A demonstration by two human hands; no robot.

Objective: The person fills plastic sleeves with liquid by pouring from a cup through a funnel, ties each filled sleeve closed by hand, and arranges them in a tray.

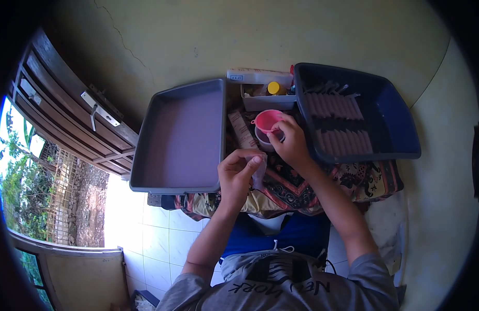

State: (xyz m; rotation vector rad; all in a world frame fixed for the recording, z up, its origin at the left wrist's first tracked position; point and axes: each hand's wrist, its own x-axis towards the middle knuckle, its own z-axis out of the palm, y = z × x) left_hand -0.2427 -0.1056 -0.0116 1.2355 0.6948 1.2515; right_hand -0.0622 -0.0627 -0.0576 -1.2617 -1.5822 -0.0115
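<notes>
My left hand (242, 173) is closed on a small clear plastic bag (259, 175), which hangs down over the patterned cloth. With its fingers pinched on the rim, my right hand (287, 139) holds a pink funnel (268, 121). Just below the funnel is a small round container (264, 141), partly hidden by my right hand. The funnel is to the upper right of the bag, apart from it.
A large grey tray (222, 140) of purplish material lies at the left. At the right, a dark blue tray (395, 124) holds rows of filled tubes (343, 142). Behind stands a grey box (268, 103) with a yellow-capped bottle (273, 88). Patterned cloth (301, 194) covers the table.
</notes>
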